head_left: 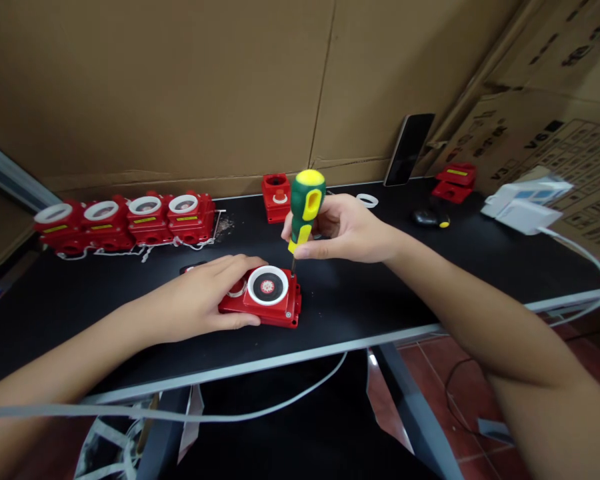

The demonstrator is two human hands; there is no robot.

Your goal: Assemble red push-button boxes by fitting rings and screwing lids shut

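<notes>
A red boxy device (279, 315) with a white ring around a dark round face lies near the front edge of the black table. My left hand (207, 293) wraps over its left end, fingers on top and thumb along the near side. In my right hand (347, 230) is a screwdriver (307, 200) with a green and yellow handle, held nearly upright. Its shaft points down at the device's far right corner, where the tip appears to meet a screw. Part of the device's left side is hidden under my left hand.
Several similar red devices (145, 220) stand in a row at the back left. Behind my right hand are an open red housing (276, 198) and a white ring (367, 200). A phone (409, 149) leans on the cardboard. Farther right sit red parts (454, 181) and a white box (525, 203) with a cable.
</notes>
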